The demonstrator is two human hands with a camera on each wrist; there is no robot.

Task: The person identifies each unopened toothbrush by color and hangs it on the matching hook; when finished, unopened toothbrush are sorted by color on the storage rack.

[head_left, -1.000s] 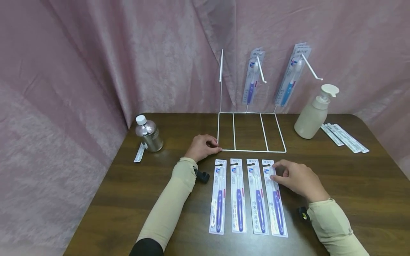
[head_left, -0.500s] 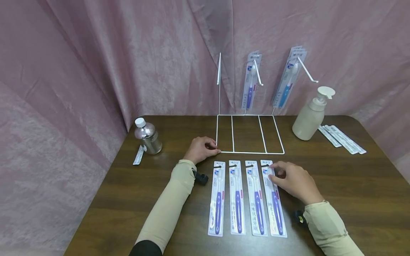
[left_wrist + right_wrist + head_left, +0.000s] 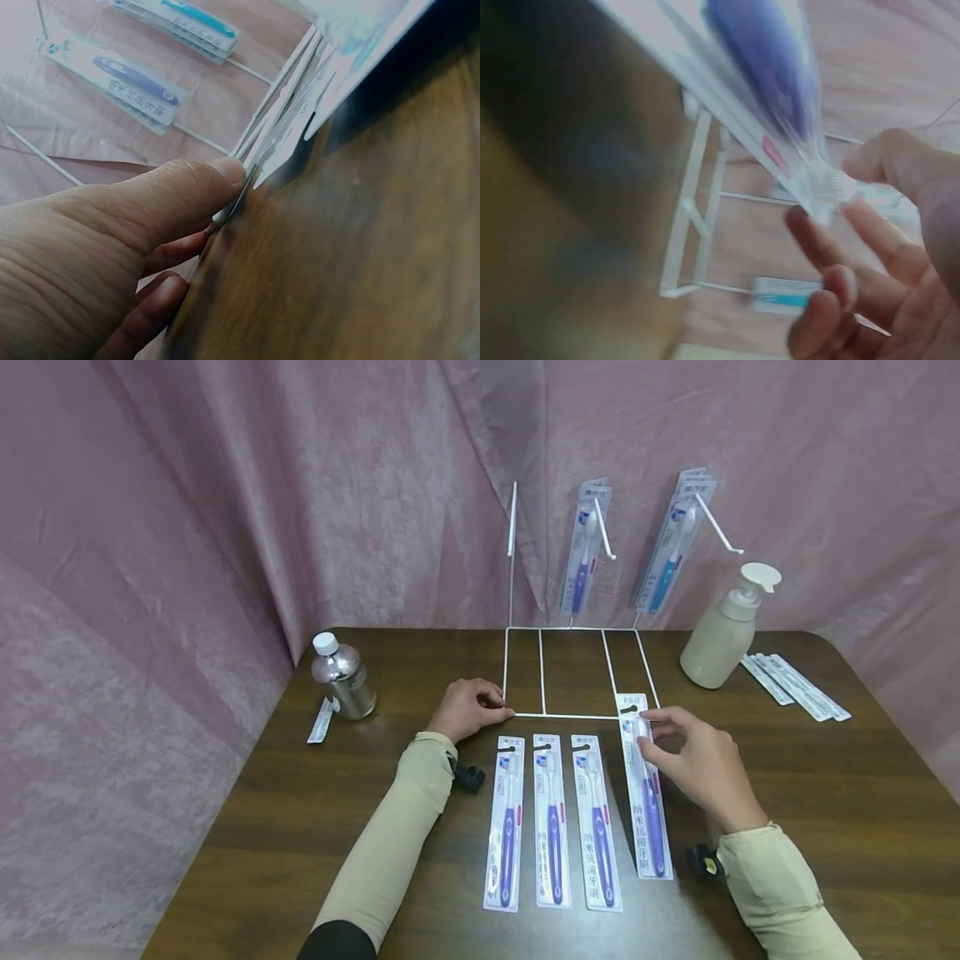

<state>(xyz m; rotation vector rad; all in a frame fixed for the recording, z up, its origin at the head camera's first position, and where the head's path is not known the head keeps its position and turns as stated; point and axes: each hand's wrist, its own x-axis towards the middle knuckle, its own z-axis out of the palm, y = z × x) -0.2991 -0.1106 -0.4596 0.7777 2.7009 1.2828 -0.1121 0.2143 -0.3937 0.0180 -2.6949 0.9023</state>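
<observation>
My right hand: thumb and fingers pinching the upper part of a clear blister pack, one purple toothbrush inside; tilted, hole end over the rack's front rail. My left hand, well apart from it: thumb and finger pinched on the near left corner of a white wire rack, set towards the worktop's back edge.
Item: three packs in a row, a purple toothbrush in each, flat in front of the rack.
Item: hanging packs on the middle hook, purple brush in front; others on the right hook, blue in front.
Item: silvery bottle, white cap, near the back left corner; narrow packet beside it.
Item: pump bottle, opaque, contents hidden, by the back edge; slim packets towards the back right corner.
</observation>
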